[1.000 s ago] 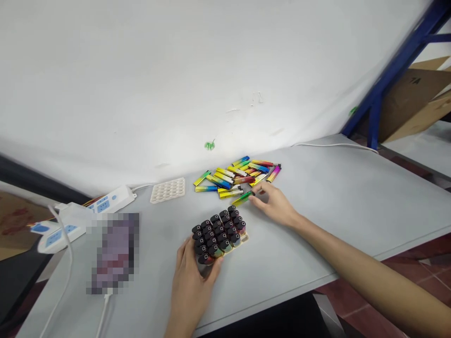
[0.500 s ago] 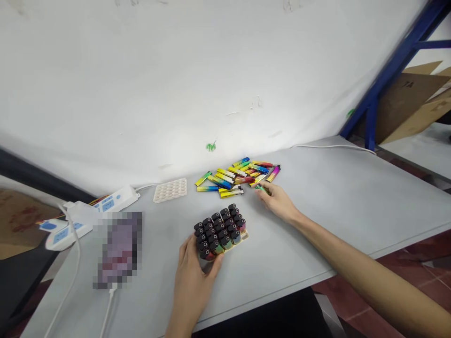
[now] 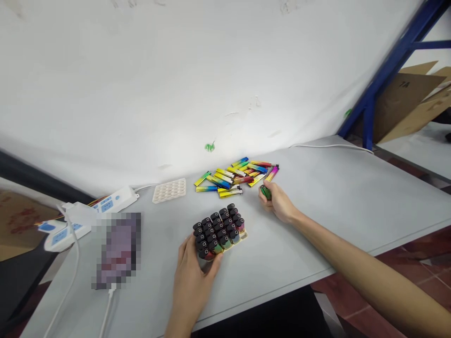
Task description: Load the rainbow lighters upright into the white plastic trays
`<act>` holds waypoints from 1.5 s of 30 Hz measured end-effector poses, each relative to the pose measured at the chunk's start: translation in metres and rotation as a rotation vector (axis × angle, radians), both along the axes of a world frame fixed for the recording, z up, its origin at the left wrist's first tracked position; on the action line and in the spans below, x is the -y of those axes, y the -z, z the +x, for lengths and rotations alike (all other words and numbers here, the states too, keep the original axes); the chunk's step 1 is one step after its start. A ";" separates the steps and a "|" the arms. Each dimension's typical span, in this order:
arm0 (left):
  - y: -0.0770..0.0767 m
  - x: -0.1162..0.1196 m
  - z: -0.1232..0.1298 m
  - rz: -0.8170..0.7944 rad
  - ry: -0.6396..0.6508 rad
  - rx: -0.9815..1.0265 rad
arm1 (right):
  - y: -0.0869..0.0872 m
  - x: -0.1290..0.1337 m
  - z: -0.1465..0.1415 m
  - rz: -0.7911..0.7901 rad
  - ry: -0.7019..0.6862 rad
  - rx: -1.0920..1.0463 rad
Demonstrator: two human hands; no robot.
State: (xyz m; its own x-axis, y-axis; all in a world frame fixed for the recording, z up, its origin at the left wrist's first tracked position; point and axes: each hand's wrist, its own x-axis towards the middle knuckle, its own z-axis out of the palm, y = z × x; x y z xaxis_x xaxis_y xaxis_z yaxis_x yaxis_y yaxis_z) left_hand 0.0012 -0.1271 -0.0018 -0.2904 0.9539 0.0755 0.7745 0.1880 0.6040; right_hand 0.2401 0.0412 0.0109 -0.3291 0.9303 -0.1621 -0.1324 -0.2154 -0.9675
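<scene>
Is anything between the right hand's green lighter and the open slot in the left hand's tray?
Nothing visible: grey tabletop lies between the green lighter and the open slot; black-capped lighters stand beside it.

On the flat grey table, black-capped lighters stand in a pale rectangular plastic rack, its left end in the left hand. Behind the rack lies a pile of slim multicoloured lighters, with a white rectangular plastic tray left of it and, at its right front, the right hand around 1 green lighter. Farther left, a long white plastic power strip lies behind a pixelated purple rectangular object.
</scene>
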 end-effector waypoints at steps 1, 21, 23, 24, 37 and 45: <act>0.000 0.000 0.000 0.007 0.001 0.003 | 0.000 0.000 0.001 0.004 0.006 -0.009; 0.001 0.000 0.001 0.005 -0.020 0.025 | -0.005 0.006 0.001 0.034 -0.014 0.012; 0.001 0.000 0.001 0.003 -0.024 0.019 | -0.006 0.007 0.000 0.067 -0.047 0.037; 0.001 0.000 0.001 0.003 -0.026 0.014 | -0.007 0.007 -0.001 0.102 -0.067 0.047; 0.002 0.001 0.001 0.007 -0.005 -0.030 | -0.027 0.014 0.011 0.244 -0.503 0.125; 0.002 0.000 0.000 0.019 0.010 -0.031 | -0.014 0.018 0.005 0.288 -0.480 0.239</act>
State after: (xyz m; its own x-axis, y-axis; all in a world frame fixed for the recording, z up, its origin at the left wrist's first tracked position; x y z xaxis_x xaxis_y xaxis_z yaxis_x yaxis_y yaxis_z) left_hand 0.0013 -0.1270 -0.0038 -0.2779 0.9552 0.1021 0.7949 0.1690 0.5827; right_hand 0.2454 0.0235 0.0254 -0.7081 0.7045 -0.0469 0.1424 0.0775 -0.9868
